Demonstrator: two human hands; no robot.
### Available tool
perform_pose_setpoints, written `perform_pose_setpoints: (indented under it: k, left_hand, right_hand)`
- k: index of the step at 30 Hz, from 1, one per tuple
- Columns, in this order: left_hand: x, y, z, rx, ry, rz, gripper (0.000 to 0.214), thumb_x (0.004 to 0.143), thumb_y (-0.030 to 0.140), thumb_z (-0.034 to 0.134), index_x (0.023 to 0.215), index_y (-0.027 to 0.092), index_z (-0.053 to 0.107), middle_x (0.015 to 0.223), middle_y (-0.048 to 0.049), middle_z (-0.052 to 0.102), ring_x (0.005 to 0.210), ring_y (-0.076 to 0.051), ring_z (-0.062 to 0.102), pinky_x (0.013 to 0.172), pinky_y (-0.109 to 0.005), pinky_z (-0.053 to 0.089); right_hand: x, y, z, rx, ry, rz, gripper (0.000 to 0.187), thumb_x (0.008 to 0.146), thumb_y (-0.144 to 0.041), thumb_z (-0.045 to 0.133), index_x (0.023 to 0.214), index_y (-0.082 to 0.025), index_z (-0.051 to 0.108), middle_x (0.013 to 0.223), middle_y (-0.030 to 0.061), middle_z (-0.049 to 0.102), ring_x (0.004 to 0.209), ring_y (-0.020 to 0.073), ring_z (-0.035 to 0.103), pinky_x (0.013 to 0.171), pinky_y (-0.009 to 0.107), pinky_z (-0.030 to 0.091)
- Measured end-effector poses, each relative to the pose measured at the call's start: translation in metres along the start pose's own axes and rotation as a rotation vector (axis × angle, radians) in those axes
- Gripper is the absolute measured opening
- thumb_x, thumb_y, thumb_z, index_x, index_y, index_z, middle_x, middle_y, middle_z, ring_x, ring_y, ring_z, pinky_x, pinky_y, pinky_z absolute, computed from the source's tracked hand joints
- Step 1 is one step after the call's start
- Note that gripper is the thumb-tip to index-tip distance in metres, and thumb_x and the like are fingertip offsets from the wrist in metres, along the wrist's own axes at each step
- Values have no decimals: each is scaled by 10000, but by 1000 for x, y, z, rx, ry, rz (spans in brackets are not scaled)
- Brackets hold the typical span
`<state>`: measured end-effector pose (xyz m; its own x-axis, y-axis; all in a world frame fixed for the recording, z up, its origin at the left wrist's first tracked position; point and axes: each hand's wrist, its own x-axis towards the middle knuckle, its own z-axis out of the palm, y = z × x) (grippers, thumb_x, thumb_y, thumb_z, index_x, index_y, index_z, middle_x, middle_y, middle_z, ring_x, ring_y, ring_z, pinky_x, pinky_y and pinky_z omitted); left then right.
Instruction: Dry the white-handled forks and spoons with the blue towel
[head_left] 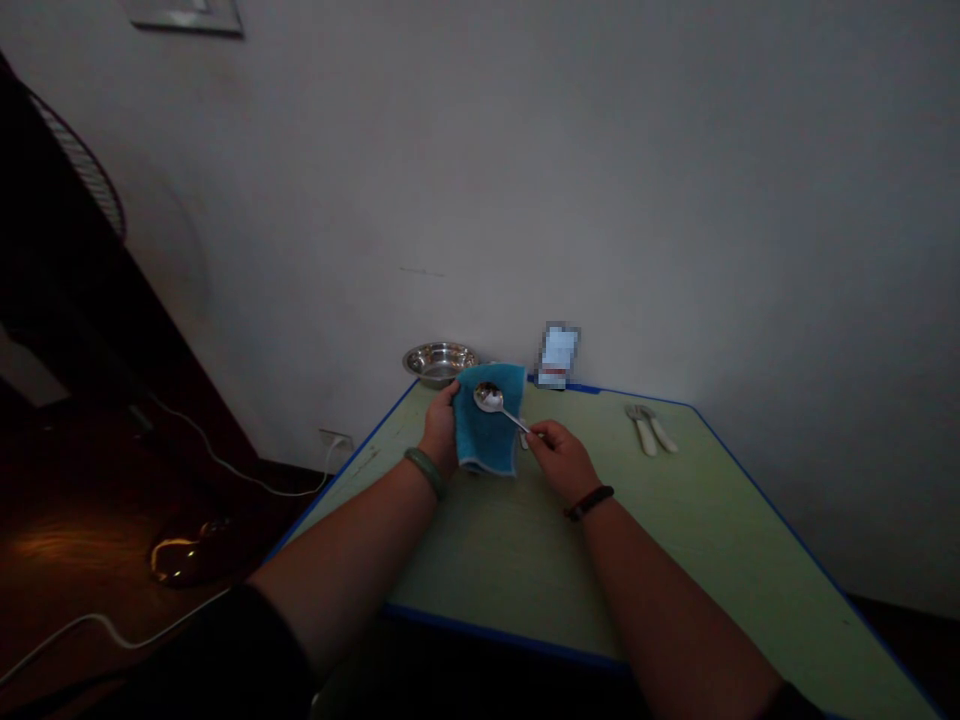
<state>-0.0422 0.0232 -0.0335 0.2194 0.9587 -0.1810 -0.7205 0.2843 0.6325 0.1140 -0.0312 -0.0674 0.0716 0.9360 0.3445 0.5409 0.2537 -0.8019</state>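
Note:
A blue cloth with a pale edge hangs over my left hand, whose thumb grips its left side; the other fingers are hidden behind it. My right hand pinches the handle of a shiny metal spoon. The spoon's bowl lies in front of the cloth's upper part, facing me, and its handle slants down to the right. Whether bowl and cloth touch, I cannot tell. Both hands are above the pale green table. Another small pale item shows partly behind the spoon handle, too hidden to name.
Behind the cloth at the far left corner stands a metal bowl. A blurred-out phone-like object leans on the wall. Two white-handled utensils lie at the right. A fan, a white cable and a wall socket are on the left.

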Motion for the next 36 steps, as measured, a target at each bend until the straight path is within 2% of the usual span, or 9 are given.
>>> perform_pose_setpoints:
  k: [5,10,14,20,24,28,32,36]
  left_hand:
    - [-4,-1,4,24,0,-76,383,730,346,414,964,97,588,664,-75,665,668,-240,616,729,-402,463]
    - [-6,-2,3,36,-28,-136,403,735,367,402,964,98,595,671,-92,665,675,-251,615,735,-414,456]
    - [-2,-2,0,35,-19,-81,404,729,367,410,976,99,585,695,-89,667,659,-252,616,729,-438,454]
    - [1,-2,-1,6,-2,-9,371,725,350,416,930,98,596,707,-74,669,673,-230,618,735,-402,465]
    - [-3,-3,3,55,13,-89,340,731,338,407,876,112,616,639,-69,664,604,-223,616,710,-398,477]
    - [-6,-3,6,55,0,-148,340,731,340,414,893,123,620,624,-72,662,626,-230,617,717,-389,476]
    - [-5,-2,4,24,14,-89,363,735,347,405,937,120,604,665,-71,667,643,-232,617,724,-399,473]
    - [-2,-1,1,9,6,4,378,726,343,412,956,97,586,694,-73,669,647,-234,617,720,-415,471]
  right_hand:
    - [-1,-2,0,-11,-7,-7,244,721,-412,429,774,-206,547,677,-6,578,606,127,509,578,257,375]
    - [-1,-6,-2,-27,40,2,246,717,-411,432,767,-202,551,634,-9,562,584,127,504,549,248,366]
    - [0,-5,-3,-38,54,0,247,710,-415,435,754,-205,557,611,-13,558,564,126,494,532,246,358]
    - [-1,-1,0,-20,2,-10,230,715,-406,430,755,-214,551,647,-9,569,581,129,501,553,256,368]
    - [-1,-2,-1,-29,6,1,237,717,-411,429,757,-211,549,650,-7,573,583,131,502,551,256,363]
    - [0,-4,-3,-35,47,20,240,717,-417,429,757,-211,547,637,-9,567,591,137,506,554,259,362]
    - [1,-3,-4,-36,63,26,241,713,-423,434,745,-213,547,608,-16,552,575,132,498,552,256,362]
    - [1,-1,-2,-25,11,9,232,719,-408,433,751,-211,550,645,-10,570,594,129,506,569,253,370]
